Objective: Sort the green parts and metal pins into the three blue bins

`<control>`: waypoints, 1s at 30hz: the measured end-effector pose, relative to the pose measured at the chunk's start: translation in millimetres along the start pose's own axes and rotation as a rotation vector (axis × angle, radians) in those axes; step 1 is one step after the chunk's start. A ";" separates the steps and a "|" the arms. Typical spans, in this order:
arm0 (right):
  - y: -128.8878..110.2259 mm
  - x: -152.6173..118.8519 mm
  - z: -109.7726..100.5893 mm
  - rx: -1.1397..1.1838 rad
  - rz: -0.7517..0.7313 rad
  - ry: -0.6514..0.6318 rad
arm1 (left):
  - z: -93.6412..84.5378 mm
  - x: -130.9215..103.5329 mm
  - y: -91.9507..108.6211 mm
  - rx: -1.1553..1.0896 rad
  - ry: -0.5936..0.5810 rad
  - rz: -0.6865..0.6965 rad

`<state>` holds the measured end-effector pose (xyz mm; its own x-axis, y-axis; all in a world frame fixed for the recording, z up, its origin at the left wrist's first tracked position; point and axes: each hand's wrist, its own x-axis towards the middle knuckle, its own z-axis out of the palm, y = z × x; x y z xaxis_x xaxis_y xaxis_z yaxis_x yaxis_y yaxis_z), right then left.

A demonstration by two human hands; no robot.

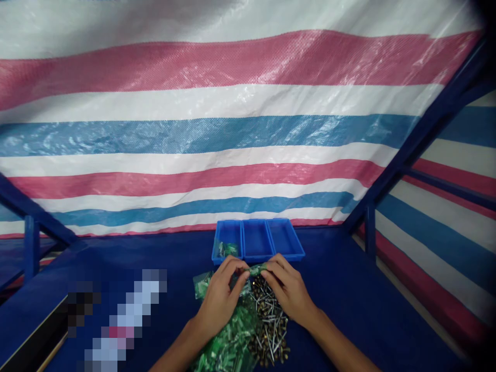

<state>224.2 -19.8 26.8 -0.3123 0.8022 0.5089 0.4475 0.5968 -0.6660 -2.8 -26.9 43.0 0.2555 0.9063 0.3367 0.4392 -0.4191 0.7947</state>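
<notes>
Between my two hands stretches a small clear packet with green contents [256, 269]; its contents are too small to name. The fingers and thumb of my left hand [223, 289] pinch its left end. At its right end, my right hand [287, 287] pinches it the same way. Below my hands lies a pile of green packets [232, 338], partly hidden by my left wrist and forearm. Beside that pile, to the right, is a heap of metal screws or nails with brass-coloured heads [271, 323]. One flat green packet [202, 284] rests left of my left hand.
Three blue bins [258, 240] stand side by side just beyond my hands; the left one holds green packets [228, 249]. A dark blue table [329, 274] lies under everything. A blurred-out patch [124, 320] and a dark long object [36, 336] are at left. Striped sheeting [217, 134] hangs behind.
</notes>
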 end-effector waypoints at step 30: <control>3.5 -3.9 4.0 0.112 0.009 0.030 | 2.8 -4.9 -14.9 0.112 -0.048 0.206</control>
<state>223.7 -20.8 20.3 -0.2825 0.8077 0.5175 0.3530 0.5891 -0.7269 -8.2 -25.3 28.0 0.3889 0.7982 0.4600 0.4655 -0.6012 0.6496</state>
